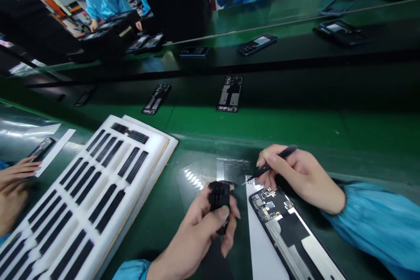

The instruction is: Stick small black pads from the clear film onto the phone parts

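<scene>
My left hand (205, 223) is closed around a small black ribbed part (219, 197), held upright just left of an opened phone. My right hand (297, 175) pinches black tweezers (274, 163), with their tip pointing left and down toward a sheet of tiny parts (233, 169) on the green bench. The opened phone (288, 232) lies on a white sheet (262, 249) below my right hand, its circuit board at the top end.
A white foam tray (95, 192) with several rows of black strips lies at the left. Another person's hands (13, 183) rest at the far left near a phone (41, 148). Opened phones (230, 93) ride the conveyor; workers in blue stand beyond.
</scene>
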`<state>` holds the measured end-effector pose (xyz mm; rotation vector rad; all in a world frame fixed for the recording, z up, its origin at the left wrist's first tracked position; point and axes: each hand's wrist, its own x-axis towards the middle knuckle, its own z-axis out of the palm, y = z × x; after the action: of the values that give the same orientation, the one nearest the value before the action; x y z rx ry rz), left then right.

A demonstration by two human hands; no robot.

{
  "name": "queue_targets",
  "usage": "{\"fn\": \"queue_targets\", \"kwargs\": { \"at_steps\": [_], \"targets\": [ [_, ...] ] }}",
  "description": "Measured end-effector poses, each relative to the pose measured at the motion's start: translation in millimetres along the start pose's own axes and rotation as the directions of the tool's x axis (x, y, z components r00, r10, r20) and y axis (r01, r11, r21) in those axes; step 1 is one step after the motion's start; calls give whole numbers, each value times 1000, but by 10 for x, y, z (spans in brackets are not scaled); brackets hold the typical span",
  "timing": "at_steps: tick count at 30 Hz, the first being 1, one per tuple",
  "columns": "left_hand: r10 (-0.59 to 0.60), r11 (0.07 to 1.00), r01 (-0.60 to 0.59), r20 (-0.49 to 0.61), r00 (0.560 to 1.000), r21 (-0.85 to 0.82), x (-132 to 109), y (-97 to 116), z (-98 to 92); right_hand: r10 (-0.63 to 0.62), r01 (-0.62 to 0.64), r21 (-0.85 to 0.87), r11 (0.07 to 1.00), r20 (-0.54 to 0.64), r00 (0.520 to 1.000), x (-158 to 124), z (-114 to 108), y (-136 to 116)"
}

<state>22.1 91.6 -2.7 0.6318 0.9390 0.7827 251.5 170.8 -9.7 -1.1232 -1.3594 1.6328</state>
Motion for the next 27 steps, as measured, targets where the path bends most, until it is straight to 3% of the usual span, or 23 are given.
{"fn": "queue_targets", "kwargs": {
  "at_steps": [5, 15, 22, 27],
  "targets": [
    [-12, 997, 21, -121, 993, 74, 6, -54, -11, 24, -28, -129, 991, -32, 999, 68, -63, 92],
    [-146, 987, 137, -119, 982, -79, 41, -8, 37, -63, 62, -282, 957, 4, 998, 57, -42, 140],
    [-165, 979, 154, -75, 983, -134, 35, -31, 33, -71, 74, -247, 966, 21, 997, 78, -58, 158],
    [-92, 977, 89, -4, 996, -193, 42, -86, -19, -60, 63, -91, 994, 34, 998, 55, -50, 121]
  ]
}}
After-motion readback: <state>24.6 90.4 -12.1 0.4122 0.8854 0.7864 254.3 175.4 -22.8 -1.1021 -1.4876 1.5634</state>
